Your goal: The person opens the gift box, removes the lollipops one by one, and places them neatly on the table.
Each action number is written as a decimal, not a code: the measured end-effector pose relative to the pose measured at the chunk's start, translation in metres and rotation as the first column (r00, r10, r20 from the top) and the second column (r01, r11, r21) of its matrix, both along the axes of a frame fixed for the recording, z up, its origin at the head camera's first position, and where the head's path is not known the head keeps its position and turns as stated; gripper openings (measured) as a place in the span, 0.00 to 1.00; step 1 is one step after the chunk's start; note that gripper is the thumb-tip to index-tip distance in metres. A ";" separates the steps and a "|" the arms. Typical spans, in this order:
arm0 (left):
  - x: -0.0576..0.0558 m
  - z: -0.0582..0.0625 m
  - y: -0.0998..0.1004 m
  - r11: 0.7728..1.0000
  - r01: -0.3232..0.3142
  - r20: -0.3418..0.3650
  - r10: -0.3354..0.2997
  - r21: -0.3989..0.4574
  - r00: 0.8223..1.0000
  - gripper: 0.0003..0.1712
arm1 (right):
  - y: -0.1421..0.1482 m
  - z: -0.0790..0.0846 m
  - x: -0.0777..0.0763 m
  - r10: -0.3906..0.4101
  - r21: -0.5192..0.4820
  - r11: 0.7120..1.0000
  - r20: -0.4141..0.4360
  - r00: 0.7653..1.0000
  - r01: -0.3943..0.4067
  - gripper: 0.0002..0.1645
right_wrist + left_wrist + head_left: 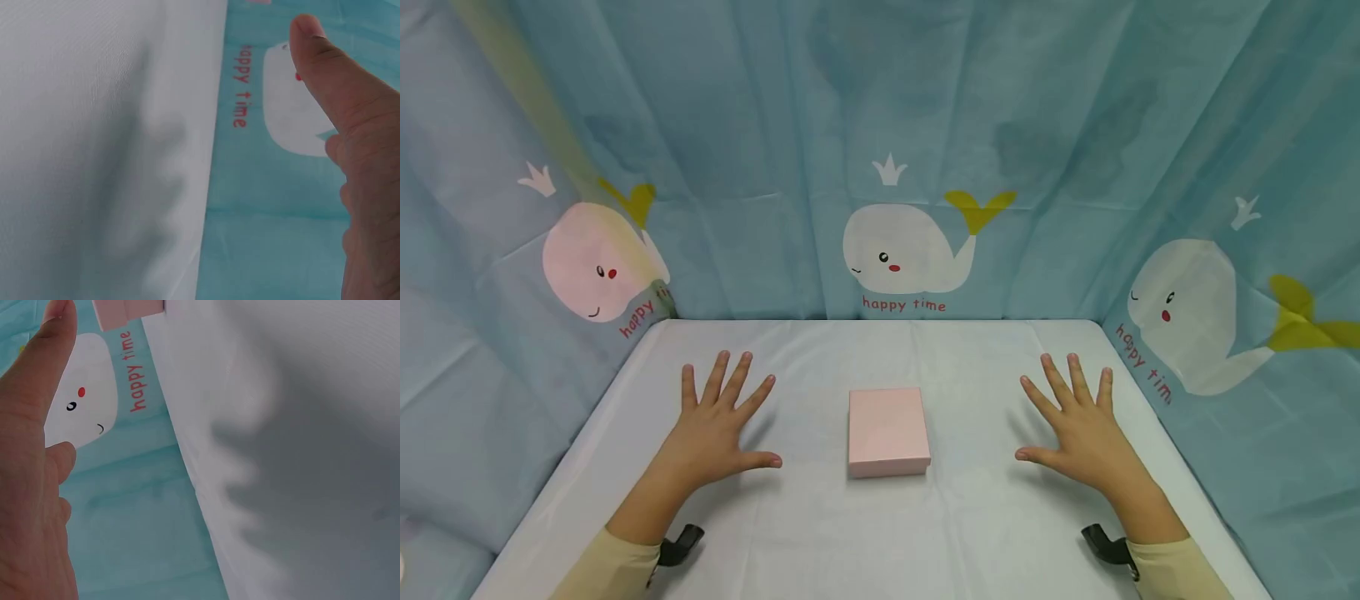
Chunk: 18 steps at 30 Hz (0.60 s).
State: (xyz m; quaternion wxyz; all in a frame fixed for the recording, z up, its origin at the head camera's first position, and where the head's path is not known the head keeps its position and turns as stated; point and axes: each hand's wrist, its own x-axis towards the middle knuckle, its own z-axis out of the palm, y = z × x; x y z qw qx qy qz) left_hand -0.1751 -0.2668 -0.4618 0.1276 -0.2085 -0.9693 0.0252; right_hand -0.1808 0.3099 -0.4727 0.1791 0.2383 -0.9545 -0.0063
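A pale pink lidded box (pixel 889 427) lies flat on the white-covered table (pixel 880 542), midway between my hands in the head view. To its left my left hand (pixel 711 433) is spread palm down above the cloth, fingers straight, thumb pointing toward the box. On the other side my right hand (pixel 1084 433) is spread the same way and casts a shadow below it. Both hands are apart from the box and hold nothing. The left wrist view has a corner of the box (pixel 128 311) at its top edge; in the right wrist view only a sliver of the box (pixel 259 1) shows.
A blue-green curtain (pixel 752 250) with printed whales surrounds the table at the back and both sides. The table's far edge (pixel 790 321) meets it. Black wrist mounts (pixel 681 545) stick out inward from the beige sleeves (pixel 610 571).
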 end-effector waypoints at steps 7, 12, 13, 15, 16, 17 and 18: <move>-0.002 0.004 0.008 1.000 0.002 0.003 -0.002 0.008 1.000 0.74 | -0.008 0.002 0.000 0.040 -0.032 0.999 -0.016 0.999 -0.041 0.69; -0.002 0.004 0.015 1.000 0.005 0.041 -0.006 0.026 0.999 0.74 | -0.016 0.001 0.001 0.073 -0.055 0.996 -0.011 0.997 -0.074 0.70; -0.001 0.003 0.016 0.999 0.009 0.045 -0.011 0.034 0.999 0.74 | -0.018 0.001 0.001 0.080 -0.063 0.995 -0.007 0.997 -0.081 0.70; -0.001 0.003 0.019 0.999 0.016 0.046 -0.018 0.040 0.999 0.75 | -0.022 0.002 0.002 0.092 -0.075 0.993 -0.004 0.996 -0.092 0.70; 0.000 0.002 0.020 0.999 0.018 0.046 -0.020 0.040 0.999 0.75 | -0.025 0.002 0.003 0.096 -0.081 0.992 -0.001 0.995 -0.096 0.70; 0.000 0.002 0.022 0.999 0.019 0.049 -0.021 0.040 0.999 0.75 | -0.027 0.002 0.003 0.099 -0.085 0.991 0.001 0.995 -0.099 0.70; 0.000 0.002 0.023 0.999 0.020 0.049 -0.022 0.040 0.999 0.75 | -0.029 0.003 0.003 0.101 -0.087 0.991 0.005 0.995 -0.100 0.70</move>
